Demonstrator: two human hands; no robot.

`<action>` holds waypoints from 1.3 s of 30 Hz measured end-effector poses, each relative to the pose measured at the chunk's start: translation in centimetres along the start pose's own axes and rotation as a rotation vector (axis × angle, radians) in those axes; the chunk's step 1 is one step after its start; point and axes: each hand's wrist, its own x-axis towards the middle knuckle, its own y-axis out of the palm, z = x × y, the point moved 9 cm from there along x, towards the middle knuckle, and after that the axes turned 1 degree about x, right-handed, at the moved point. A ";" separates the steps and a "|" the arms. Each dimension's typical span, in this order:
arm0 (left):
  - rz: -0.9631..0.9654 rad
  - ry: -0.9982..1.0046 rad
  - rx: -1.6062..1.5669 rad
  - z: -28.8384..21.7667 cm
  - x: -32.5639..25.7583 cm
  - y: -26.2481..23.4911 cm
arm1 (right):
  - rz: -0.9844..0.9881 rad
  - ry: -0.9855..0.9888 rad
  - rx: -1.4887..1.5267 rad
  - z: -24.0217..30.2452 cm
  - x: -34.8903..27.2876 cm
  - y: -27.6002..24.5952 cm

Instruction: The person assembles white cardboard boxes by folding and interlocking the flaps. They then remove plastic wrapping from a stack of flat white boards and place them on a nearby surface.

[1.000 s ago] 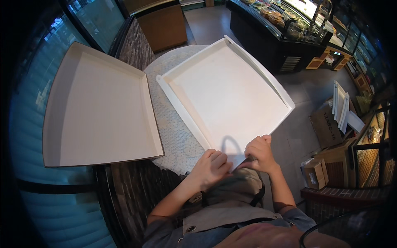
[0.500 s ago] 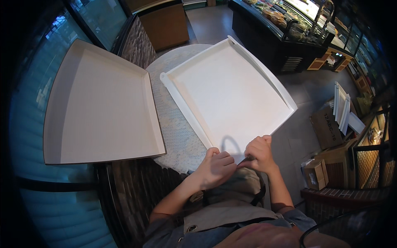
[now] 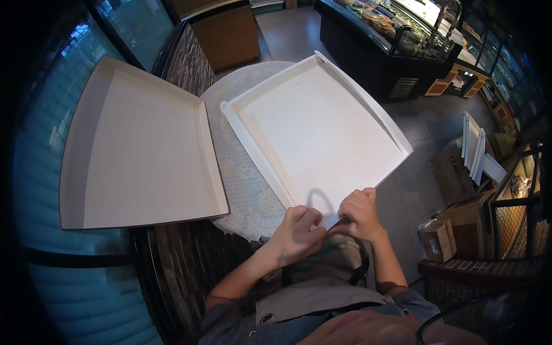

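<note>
The white box (image 3: 330, 129) has far walls (image 3: 368, 99) up, near corner seemingly left; my right hand (image 3: 359, 214) clamps there, left hand's (image 3: 296, 233) grip unclear

From my remote end, I have tall blue-tinted glass windows (image 3: 86, 299) in black frames from eight to ten o'clock. At eleven I see a boxy brown wooden cabinet (image 3: 227, 41); at one, a brightly lit black display counter (image 3: 368, 66). Grey tiled floor (image 3: 405, 181) spreads toward three, and a low red-brown brick wall (image 3: 483, 269) at four.

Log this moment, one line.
left hand: at white tray, near corner | right hand: gripping that tray | second tray: at left, inside showing | round table: patterned cover
</note>
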 end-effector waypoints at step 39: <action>0.162 -0.112 0.013 3.2 1.6 1.9 | 0.151 0.056 -0.041 0.9 0.6 0.5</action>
